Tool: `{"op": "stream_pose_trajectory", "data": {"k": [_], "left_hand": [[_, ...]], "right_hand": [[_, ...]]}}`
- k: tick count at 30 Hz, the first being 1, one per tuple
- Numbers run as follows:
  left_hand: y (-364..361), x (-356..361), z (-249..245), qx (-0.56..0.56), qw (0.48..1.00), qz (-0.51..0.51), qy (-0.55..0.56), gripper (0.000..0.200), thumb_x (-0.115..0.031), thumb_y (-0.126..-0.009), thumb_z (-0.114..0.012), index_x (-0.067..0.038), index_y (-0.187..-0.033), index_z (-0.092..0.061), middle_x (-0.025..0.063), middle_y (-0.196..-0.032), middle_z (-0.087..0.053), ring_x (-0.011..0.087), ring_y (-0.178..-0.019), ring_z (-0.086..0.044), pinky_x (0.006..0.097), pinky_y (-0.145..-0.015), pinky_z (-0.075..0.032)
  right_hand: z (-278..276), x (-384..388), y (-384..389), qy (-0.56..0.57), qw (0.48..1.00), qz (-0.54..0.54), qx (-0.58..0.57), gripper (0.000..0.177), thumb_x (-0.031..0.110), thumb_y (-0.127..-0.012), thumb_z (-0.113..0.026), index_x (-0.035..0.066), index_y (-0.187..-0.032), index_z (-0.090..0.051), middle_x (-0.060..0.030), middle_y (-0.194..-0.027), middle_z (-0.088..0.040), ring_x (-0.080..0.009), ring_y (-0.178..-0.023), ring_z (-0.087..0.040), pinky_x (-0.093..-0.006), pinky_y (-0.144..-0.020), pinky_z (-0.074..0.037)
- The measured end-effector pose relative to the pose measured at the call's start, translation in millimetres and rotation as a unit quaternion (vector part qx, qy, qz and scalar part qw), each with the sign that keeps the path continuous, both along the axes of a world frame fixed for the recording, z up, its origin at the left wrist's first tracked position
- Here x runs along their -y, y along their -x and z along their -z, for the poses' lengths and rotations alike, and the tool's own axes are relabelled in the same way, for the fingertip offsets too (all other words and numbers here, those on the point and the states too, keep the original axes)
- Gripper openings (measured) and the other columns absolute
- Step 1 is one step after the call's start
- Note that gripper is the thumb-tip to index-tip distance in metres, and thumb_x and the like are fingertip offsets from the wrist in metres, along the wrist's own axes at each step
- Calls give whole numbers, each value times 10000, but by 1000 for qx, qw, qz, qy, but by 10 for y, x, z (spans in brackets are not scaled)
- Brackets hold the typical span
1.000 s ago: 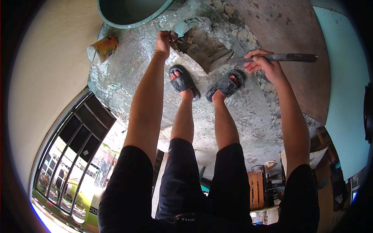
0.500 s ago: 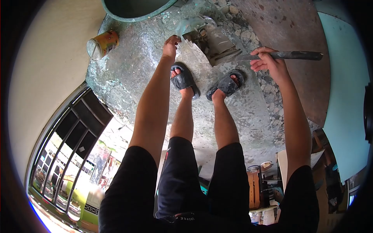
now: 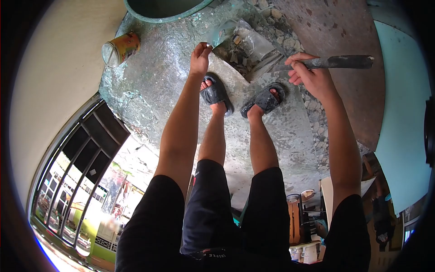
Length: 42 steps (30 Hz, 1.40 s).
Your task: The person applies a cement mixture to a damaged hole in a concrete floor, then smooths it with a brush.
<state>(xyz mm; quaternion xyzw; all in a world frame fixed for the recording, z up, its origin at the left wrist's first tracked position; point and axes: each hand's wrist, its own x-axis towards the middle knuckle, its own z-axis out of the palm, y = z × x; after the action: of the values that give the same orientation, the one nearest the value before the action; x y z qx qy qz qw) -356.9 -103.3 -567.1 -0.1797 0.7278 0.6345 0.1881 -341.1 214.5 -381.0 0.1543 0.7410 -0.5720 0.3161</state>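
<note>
Closest to the lens: black shorts (image 3: 235, 213) and bare legs, with both arms reaching down past them. We stand in dark sandals (image 3: 214, 95) on a rough, wet-looking concrete floor (image 3: 149, 90).

Just ahead of the toes lies the scoop (image 3: 247, 56), its blade flat on the floor and loaded with broken rubble (image 3: 235, 58). The right hand (image 3: 312, 77) holds the scoop's long handle (image 3: 344, 61), fingers (image 3: 297, 68) wrapped fully round it. The left hand (image 3: 200, 53) is at the blade's near-left corner, fingers (image 3: 205, 46) pinched on the edge of a crumpled clear bag (image 3: 231, 31).

Change over the last second: the left hand has dropped lower and shifted right. The handle has risen a little and the blade has swung, so its far end now sits under the bag's plastic. We judge that the load is at the bag mouth. We cannot tell whether any rubble has entered.

Surroundings: a tin can (image 3: 120, 48) lies on its side to the left, well apart from the hands. A green basin (image 3: 190, 12) sits beyond, near the bag. A pebble strip (image 3: 312, 113) and a brown board (image 3: 344, 31) run along the right, under the handle. A window grille (image 3: 81, 167) is far left. Nothing lies between the hands and the scoop, and the toes are just beside the blade's near edge.
</note>
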Motion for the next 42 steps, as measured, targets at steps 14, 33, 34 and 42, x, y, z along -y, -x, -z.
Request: {"op": "stream_pose_trajectory", "data": {"k": [14, 33, 34, 42], "left_hand": [[-222, 92, -58, -6, 992, 68, 105, 179, -178, -883, -506, -7, -911, -552, 39, -825, -597, 100, -786, -531, 238, -732, -415], [-312, -24, -224, 55, 994, 60, 72, 399, -184, -849, -517, -24, -1214, -498, 88, -892, -624, 153, -863, -565, 264, -806, -425], [-321, -24, -228, 64, 993, 59, 78, 407, -183, -848, -520, -26, -1222, -492, 87, -905, -624, 150, -874, -562, 265, -809, -422], [-332, -9, -98, 53, 998, -6, 27, 426, -180, -854, -519, -30, -1250, -474, 6, -834, -565, 95, -753, -500, 228, -724, -412]], "right_hand": [[-111, 160, 176, -29, 999, 13, -19, 197, 164, -874, -471, 14, -908, -594, -85, -697, -590, -131, -595, -602, -234, -526, -482], [-417, 384, 289, -93, 994, -42, -47, 166, 135, -853, -489, 11, -893, -590, -53, -657, -568, -103, -564, -570, -229, -508, -454], [-429, 387, 282, -93, 994, -44, -48, 166, 135, -853, -489, 11, -893, -590, -53, -657, -568, -103, -564, -570, -229, -508, -454], [-346, 387, 277, -125, 958, -94, -242, 67, 60, -782, -568, -4, -801, -579, -92, -698, -621, -175, -635, -637, -272, -572, -472]]}}
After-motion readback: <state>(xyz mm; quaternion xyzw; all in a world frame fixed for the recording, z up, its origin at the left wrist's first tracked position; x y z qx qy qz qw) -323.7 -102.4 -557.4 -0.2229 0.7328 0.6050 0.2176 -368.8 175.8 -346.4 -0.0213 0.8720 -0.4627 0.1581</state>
